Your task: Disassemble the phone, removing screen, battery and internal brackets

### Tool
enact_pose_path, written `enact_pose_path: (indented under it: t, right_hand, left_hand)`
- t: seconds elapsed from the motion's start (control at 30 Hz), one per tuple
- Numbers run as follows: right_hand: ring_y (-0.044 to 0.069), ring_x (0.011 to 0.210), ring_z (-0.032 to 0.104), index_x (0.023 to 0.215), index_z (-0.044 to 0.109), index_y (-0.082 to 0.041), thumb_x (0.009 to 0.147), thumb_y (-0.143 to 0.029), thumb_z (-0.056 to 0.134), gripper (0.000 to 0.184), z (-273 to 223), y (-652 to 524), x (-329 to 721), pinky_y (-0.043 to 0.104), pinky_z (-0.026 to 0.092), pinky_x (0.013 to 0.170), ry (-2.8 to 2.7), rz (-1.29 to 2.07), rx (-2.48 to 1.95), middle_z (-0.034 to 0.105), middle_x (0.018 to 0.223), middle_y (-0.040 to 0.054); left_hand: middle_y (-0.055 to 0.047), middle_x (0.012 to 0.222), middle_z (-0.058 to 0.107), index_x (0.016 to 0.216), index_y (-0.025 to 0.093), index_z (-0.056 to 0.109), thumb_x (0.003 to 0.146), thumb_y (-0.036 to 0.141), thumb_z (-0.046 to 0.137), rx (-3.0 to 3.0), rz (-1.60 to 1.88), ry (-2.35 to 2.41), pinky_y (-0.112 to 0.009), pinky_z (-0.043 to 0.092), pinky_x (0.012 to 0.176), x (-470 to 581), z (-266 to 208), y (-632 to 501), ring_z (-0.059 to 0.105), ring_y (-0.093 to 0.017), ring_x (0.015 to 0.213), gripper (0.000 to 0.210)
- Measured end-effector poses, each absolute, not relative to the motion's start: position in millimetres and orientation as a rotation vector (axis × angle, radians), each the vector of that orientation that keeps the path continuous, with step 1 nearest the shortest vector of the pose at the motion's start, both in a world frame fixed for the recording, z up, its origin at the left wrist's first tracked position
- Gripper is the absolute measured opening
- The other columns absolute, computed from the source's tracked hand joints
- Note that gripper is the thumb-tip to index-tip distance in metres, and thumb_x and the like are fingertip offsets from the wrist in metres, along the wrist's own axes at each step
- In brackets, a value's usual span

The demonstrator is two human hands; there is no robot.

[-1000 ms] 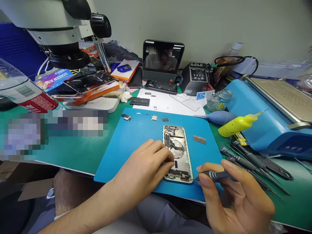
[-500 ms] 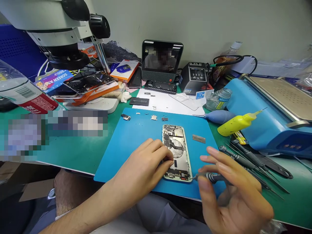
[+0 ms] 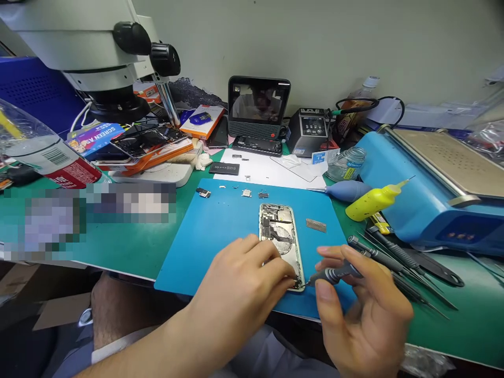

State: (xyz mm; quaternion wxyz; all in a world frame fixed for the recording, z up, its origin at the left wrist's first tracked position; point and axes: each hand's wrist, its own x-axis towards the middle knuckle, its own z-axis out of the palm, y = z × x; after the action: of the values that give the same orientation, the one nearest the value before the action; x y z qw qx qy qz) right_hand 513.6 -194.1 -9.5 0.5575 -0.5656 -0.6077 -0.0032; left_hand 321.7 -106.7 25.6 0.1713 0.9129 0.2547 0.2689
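Observation:
An opened phone (image 3: 281, 236) with its inner parts bare lies on the blue mat (image 3: 208, 241). My left hand (image 3: 244, 278) reaches over its lower end, fingertips pinched together at the bottom edge; what is between them, if anything, is hidden. In my right hand (image 3: 366, 304) is a dark-handled screwdriver (image 3: 338, 272), held nearly flat, its tip at the phone's lower right corner close to my left fingertips. A grey metal strip (image 3: 316, 225) lies right of the phone. Several small phone parts, among them a silver piece (image 3: 246, 193), sit along the mat's far edge.
Right of the mat are a blue air blower (image 3: 348, 190), a yellow bottle (image 3: 372, 202), tweezers and drivers (image 3: 388, 260), and a blue machine (image 3: 425, 184). A microscope (image 3: 114, 79) overhangs the left. Behind lie a black battery (image 3: 224, 168) and a screen device (image 3: 259, 105).
My left fingertips have moved right and down along the phone to its bottom corner. The screwdriver stays near that corner, and my right fingers have curled closer around it. The view has shifted slightly.

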Motion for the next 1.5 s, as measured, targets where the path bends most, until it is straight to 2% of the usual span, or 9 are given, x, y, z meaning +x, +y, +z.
enact_pose_path:
  t: [0.1,0.23,0.37,0.47,0.6,0.73,0.87,1.27,1.5]
  right_hand:
    - [0.021,0.086,0.08,0.152,0.062,-0.028,0.096,-0.008,0.077,0.062,-6.5,-193.2,511.8,0.033,0.067,0.069,-1.403,-0.01,-1.332,0.08,0.106,0.005]
    - [0.017,0.066,0.074,0.145,0.065,-0.026,0.101,-0.013,0.075,0.047,0.4,-192.5,508.7,0.028,0.063,0.055,-1.255,0.081,-1.314,0.081,0.096,0.0036]
    - [0.021,0.077,0.083,0.145,0.063,-0.026,0.1,-0.013,0.076,0.048,2.9,-191.9,508.1,0.028,0.067,0.058,-1.25,0.117,-1.288,0.083,0.097,0.004]
    - [0.023,0.084,0.086,0.139,0.066,-0.025,0.101,-0.014,0.075,0.04,3.1,-189.8,508.8,0.028,0.07,0.063,-1.265,0.133,-1.292,0.084,0.097,0.0047]
    - [0.022,0.071,0.084,0.132,0.069,-0.024,0.1,-0.02,0.08,0.034,5.9,-186.6,509.2,0.028,0.069,0.057,-1.154,0.116,-1.308,0.084,0.091,0.0046]
    - [0.018,0.056,0.077,0.132,0.069,-0.025,0.099,-0.026,0.082,0.036,8.8,-186.4,508.1,0.026,0.067,0.051,-1.067,0.131,-1.316,0.084,0.088,0.0029]
    - [0.018,0.057,0.077,0.128,0.071,-0.025,0.097,-0.028,0.084,0.034,9.5,-187.1,506.0,0.026,0.068,0.053,-1.045,0.137,-1.333,0.083,0.087,0.0026]
    - [0.016,0.065,0.079,0.131,0.07,-0.026,0.098,-0.025,0.081,0.035,5.6,-188.8,510.2,0.019,0.068,0.059,-1.075,0.131,-1.324,0.083,0.087,0.0009]
    - [0.016,0.061,0.078,0.131,0.071,-0.025,0.099,-0.024,0.081,0.033,7.3,-187.1,509.7,0.021,0.067,0.056,-1.09,0.139,-1.33,0.083,0.086,0.0014]
  left_hand:
    - [0.0,0.093,0.075,0.1,0.023,0.078,0.109,0.024,0.074,2.571,0.734,0.708,-0.039,0.048,0.07,329.2,22.7,-104.8,0.063,-0.023,0.082,0.01]
    - [0.001,0.093,0.077,0.099,0.022,0.079,0.105,0.023,0.081,2.534,0.744,0.702,-0.037,0.05,0.072,331.7,19.3,-99.8,0.064,-0.021,0.083,0.006]
    - [0.001,0.094,0.078,0.096,0.022,0.078,0.104,0.027,0.084,2.5,0.765,0.676,-0.036,0.049,0.073,332.5,20.4,-101.9,0.063,-0.02,0.081,0.01]
    - [0.001,0.094,0.078,0.097,0.022,0.076,0.104,0.025,0.083,2.492,0.764,0.672,-0.035,0.049,0.072,334.8,20.5,-106.6,0.064,-0.02,0.082,0.011]
    - [0.001,0.096,0.077,0.098,0.023,0.075,0.105,0.022,0.08,2.533,0.723,0.702,-0.035,0.05,0.073,327.2,24.8,-97.8,0.064,-0.02,0.084,0.009]
    - [-0.003,0.105,0.077,0.103,0.023,0.08,0.106,0.018,0.075,2.717,0.706,1.064,-0.039,0.053,0.083,299.6,40.7,-57.8,0.064,-0.025,0.095,0.008]
    - [-0.006,0.103,0.075,0.102,0.022,0.083,0.108,0.02,0.072,2.796,0.676,1.364,-0.04,0.052,0.083,280.1,47.6,-16.7,0.063,-0.027,0.098,0.013]
    - [-0.007,0.1,0.075,0.103,0.021,0.087,0.112,0.018,0.064,2.887,0.552,1.235,-0.039,0.053,0.082,285.8,34.5,-2.8,0.063,-0.026,0.095,0.024]
    - [-0.004,0.104,0.076,0.106,0.023,0.086,0.108,0.02,0.075,2.799,0.584,1.237,-0.038,0.053,0.086,271.6,42.2,1.2,0.066,-0.026,0.1,0.012]
